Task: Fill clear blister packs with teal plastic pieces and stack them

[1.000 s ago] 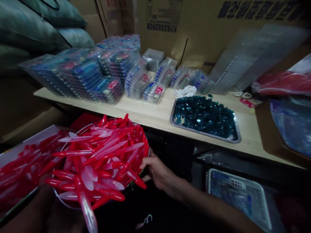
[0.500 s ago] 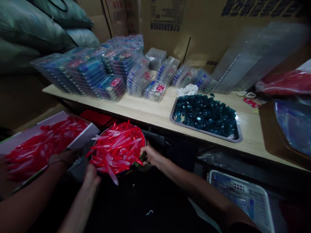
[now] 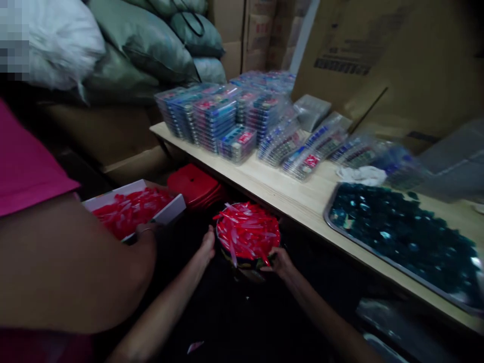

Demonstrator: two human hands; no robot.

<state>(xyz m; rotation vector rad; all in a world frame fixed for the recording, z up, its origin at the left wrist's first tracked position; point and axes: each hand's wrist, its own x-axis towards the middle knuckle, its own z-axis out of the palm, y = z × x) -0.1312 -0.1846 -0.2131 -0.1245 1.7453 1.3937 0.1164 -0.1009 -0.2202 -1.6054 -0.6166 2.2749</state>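
Note:
A round bowl (image 3: 245,262) heaped with red and pale translucent plastic pieces (image 3: 247,229), long and slender, is held low beside the worktable. Against its left side rests my left hand (image 3: 207,243), fingers closed around the rim and partly hidden. My right hand (image 3: 280,261) pinches the near right rim, close to one red piece that pokes over the edge. To the left stands a white open box (image 3: 170,210) with more of the same red pieces (image 3: 128,209). A co-worker's hand (image 3: 146,233) is at the box's near side.
The co-worker, in a pink sleeve (image 3: 30,161), fills the left. The worktable (image 3: 260,186) carries stacked clear packs (image 3: 214,118) and a metal tray (image 3: 363,242) of dark teal pieces. Red stools or lids (image 3: 192,184) sit under the table's edge. Stuffed sacks (image 3: 151,45) rise behind.
My view has swung left and back, bringing the co-worker's arm and pink sleeve into sight. The bowl, still between my hands, now sits farther from the white box.

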